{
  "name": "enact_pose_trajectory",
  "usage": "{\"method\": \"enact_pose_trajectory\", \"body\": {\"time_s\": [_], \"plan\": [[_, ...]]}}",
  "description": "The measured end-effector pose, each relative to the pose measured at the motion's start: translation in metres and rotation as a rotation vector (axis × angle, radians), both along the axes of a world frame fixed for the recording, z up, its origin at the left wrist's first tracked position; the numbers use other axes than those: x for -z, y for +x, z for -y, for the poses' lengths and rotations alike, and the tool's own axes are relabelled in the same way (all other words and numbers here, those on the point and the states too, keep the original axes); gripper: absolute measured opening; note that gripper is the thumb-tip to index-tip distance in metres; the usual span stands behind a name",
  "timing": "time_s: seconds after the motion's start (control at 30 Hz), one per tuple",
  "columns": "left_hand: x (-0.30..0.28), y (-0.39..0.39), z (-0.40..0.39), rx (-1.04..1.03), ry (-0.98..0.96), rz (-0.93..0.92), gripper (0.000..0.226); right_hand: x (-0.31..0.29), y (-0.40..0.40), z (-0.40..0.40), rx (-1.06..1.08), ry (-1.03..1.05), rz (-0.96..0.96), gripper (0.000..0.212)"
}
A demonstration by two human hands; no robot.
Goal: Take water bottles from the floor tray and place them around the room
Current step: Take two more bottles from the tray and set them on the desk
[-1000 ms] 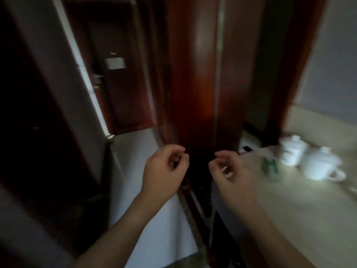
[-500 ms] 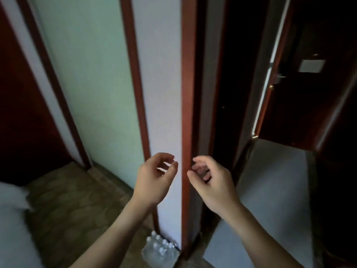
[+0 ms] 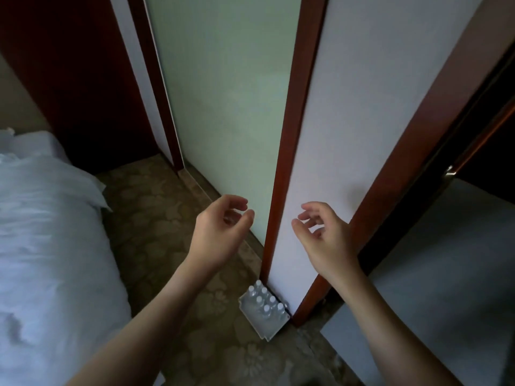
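Observation:
A pale rectangular tray (image 3: 254, 322) lies on the patterned carpet against the foot of a wall corner. Several clear water bottles (image 3: 266, 300) with white caps stand upright in its far half. My left hand (image 3: 220, 229) and my right hand (image 3: 323, 232) hover side by side well above the tray, both empty. Their fingers are loosely curled and hold nothing. Both bare forearms reach in from the bottom of the view.
A bed with white bedding (image 3: 44, 246) fills the left side. A white wall panel with red-brown wooden trim (image 3: 281, 190) rises behind the tray. To the right is a lighter tiled floor (image 3: 446, 274) past a dark doorway. Patterned carpet (image 3: 167, 224) lies between bed and wall.
The view has swung left from the desk with cups, past the door, to the wall corner and the bed. The tray has come fully into view. Both hands stayed raised and empty, their fingers loosening slightly.

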State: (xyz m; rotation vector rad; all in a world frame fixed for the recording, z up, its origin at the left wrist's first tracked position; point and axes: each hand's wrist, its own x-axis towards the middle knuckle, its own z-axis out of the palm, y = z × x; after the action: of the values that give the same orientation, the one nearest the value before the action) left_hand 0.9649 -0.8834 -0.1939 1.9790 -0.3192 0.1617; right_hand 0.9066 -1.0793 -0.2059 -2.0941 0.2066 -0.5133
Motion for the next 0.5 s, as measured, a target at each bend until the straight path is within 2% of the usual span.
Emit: {"method": "enact_pose_trajectory", "body": {"time_s": [0.2,0.33,0.5], "plan": [[0.078,0.051,0.020,-0.002,0.116,-0.163,0.018,0.094,0.054,0.031,0.032,0.070,-0.218,0.026],[0.139,0.082,0.036,-0.012,0.144,-0.284,0.026,0.166,0.090,0.053,0.052,0.124,-0.390,0.026],[0.262,0.112,0.056,-0.013,0.188,-0.475,0.029,0.278,0.116,0.067,0.090,0.170,-0.557,0.029]]}}
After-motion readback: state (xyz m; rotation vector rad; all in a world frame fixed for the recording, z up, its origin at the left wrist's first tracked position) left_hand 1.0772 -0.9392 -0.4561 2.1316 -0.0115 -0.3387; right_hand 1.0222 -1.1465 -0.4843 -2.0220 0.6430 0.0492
